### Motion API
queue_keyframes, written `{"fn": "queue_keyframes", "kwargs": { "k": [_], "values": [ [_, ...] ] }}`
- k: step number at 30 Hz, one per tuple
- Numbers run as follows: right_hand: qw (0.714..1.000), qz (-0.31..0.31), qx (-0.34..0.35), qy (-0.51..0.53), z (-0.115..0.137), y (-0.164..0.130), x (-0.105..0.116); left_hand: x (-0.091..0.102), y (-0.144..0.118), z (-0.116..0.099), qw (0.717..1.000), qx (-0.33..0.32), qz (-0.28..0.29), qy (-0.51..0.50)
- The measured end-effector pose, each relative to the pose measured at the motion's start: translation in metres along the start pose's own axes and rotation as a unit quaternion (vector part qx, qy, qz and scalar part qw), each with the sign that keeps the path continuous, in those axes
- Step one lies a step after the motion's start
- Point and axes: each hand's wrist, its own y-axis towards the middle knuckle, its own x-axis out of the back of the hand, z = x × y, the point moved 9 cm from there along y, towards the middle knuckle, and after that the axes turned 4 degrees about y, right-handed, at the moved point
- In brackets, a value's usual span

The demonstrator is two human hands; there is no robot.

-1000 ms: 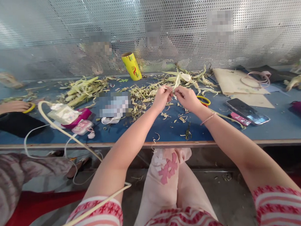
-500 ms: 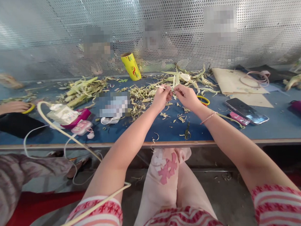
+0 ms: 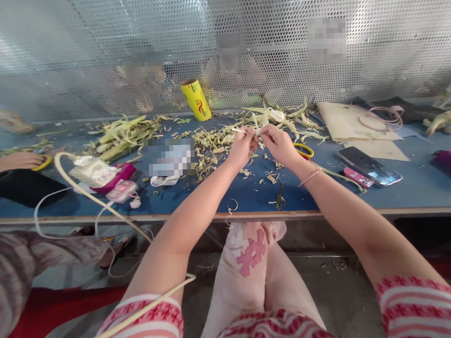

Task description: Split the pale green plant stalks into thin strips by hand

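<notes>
Above the middle of the blue table, my left hand (image 3: 243,146) and my right hand (image 3: 277,141) meet almost fingertip to fingertip, both pinched closed. Between them is a pale strip of dried plant, like corn husk (image 3: 256,121), whose end sticks up past the fingers. Another thin pale end pokes out to the left of my left hand. How the strips join is hidden by the fingers. Behind the hands lies a heap of husk pieces (image 3: 215,138). Yellow-handled scissors (image 3: 305,149) lie beside my right wrist, partly covered.
A yellow tube (image 3: 196,100) stands tilted against the perforated metal screen (image 3: 272,34). At right are a phone (image 3: 369,165) and brown paper (image 3: 347,120). A husk bundle (image 3: 120,133), a charger with cables (image 3: 94,169) and another person's hand (image 3: 16,162) are at left.
The upright end of the husk strip has shifted slightly left and leans more. More of the thin end shows left of my left hand. Both hands stay nearly in place.
</notes>
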Motion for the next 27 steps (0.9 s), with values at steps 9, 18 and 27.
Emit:
{"fn": "queue_keyframes", "kwargs": {
  "k": [9,18,27],
  "values": [
    [0.999,0.005,0.007,-0.041,-0.006,-0.003,0.001,0.001,-0.003,-0.005,1.000,0.000,0.004,-0.005],
    [0.960,-0.064,0.154,-0.226,0.022,-0.008,0.022,0.005,-0.003,-0.015,0.996,-0.019,0.032,0.084],
    [0.934,0.101,0.171,-0.297,0.002,-0.005,-0.006,0.008,-0.005,-0.014,0.992,0.009,0.031,0.125]
  ]
}}
